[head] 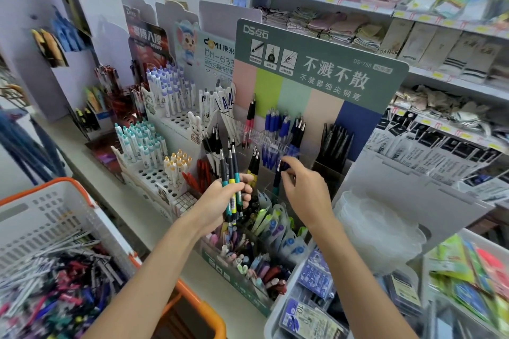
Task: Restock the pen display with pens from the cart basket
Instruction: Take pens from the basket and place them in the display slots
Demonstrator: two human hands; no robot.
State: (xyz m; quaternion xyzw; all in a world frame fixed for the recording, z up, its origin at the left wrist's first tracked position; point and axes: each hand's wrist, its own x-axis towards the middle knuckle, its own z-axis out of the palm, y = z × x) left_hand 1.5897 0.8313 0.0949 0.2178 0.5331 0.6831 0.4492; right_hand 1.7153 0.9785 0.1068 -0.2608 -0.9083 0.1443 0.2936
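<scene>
Several teal-and-yellow pens stand upright as one bundle, our left fingers curled tight round their lower barrels. Our right fingers are drawn together in a pinch near the top of a single teal pen, which hangs just below them over a clear slot of the pen display.

We judge that pinch to be the weak point. It sits high on the barrel, so the pen may swing, catch the slot's edge and drop. Straight beneath both sets of fingers lies an open box of mixed pens, where a dropped pen would be hard to pick out again.

The bundle fans out at the top. If our left grip eases while we watch the right, a pen could slide free.

Between the two sets of fingers stand yellow-and-black pens, and just beyond the right fingers blue pens lean in crowded slots. A careless reach could tip them over or put the teal pen among the wrong colour.

Down and to the left of the left fingers, the cart basket holds a heap of loose pens, so we reckon plenty of restocking remains.
</scene>
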